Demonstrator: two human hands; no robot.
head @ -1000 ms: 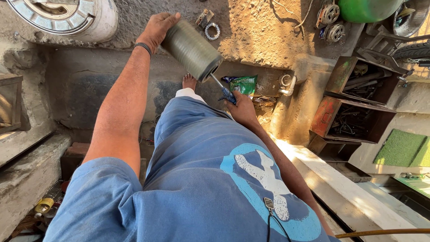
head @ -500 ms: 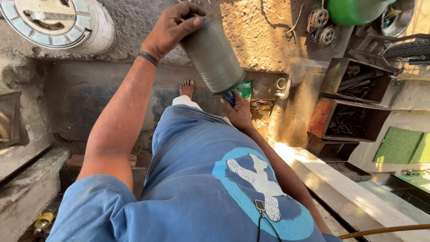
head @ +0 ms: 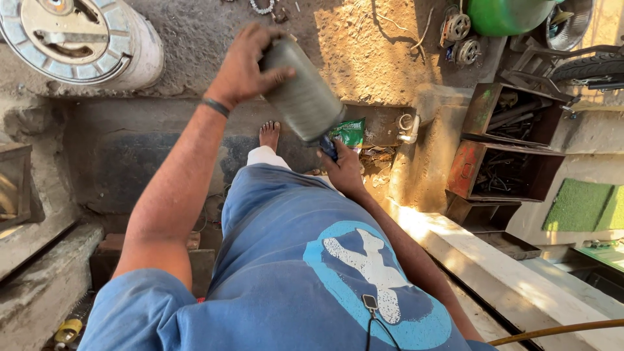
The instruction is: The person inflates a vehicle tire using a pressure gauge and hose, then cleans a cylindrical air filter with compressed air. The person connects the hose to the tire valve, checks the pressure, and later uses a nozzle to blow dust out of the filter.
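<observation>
My left hand (head: pixel 242 65) grips the far end of a grey metal cylinder (head: pixel 300 92), held tilted in the air above my lap. My right hand (head: pixel 343 170) is closed on a blue-handled tool (head: pixel 329 147) whose tip goes into the cylinder's lower end. A dark band circles my left wrist. My bare foot (head: pixel 269 134) rests on the ground below the cylinder. A green packet (head: pixel 349 132) lies just behind my right hand.
A round white drum with a metal lid (head: pixel 78 40) stands at upper left. Rusty metal toolboxes (head: pixel 500 144) holding tools sit at right, a green tank (head: pixel 507 14) above them, a green mat (head: pixel 580 207) at far right. A concrete ledge (head: pixel 481 260) runs along the lower right.
My left hand has raised the cylinder and tipped it more upright, bringing it closer to the camera. My right hand stays low with the tool at the cylinder's bottom end.
</observation>
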